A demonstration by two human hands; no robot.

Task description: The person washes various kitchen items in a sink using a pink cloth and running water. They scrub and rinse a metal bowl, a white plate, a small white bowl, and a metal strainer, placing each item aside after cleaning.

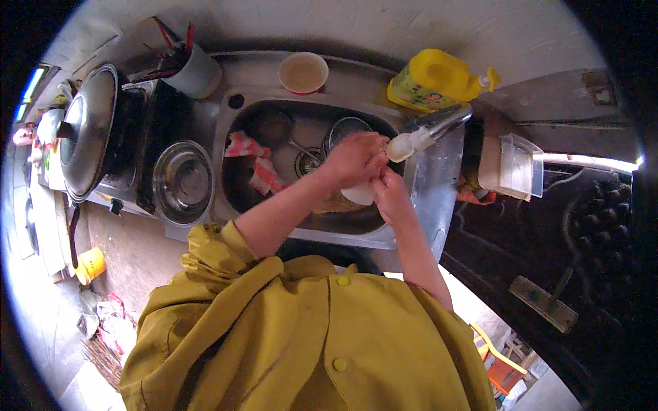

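My left hand [357,160] reaches across the sink [313,97], its fingers curled close beside the cloth-wrapped faucet spout [403,147]. What lies inside that hand is hidden. Just below, my right hand [390,194] meets its fingertips and grips the edge of a white bowl [360,194], which is partly covered. Within the basin are a round metal pot [349,128], partly behind my left hand, a ladle [272,128] and a red-and-white cloth [264,172]. A brownish round thing [331,203] lies under the bowl, too covered to name.
A glass bowl [183,184] stands left of the sink, near a stove with a lidded wok [87,133]. Behind the basin are a utensil holder [198,74], a small bowl [303,73] and a yellow pump bottle [432,82]. At right sits a clear plastic box [522,167].
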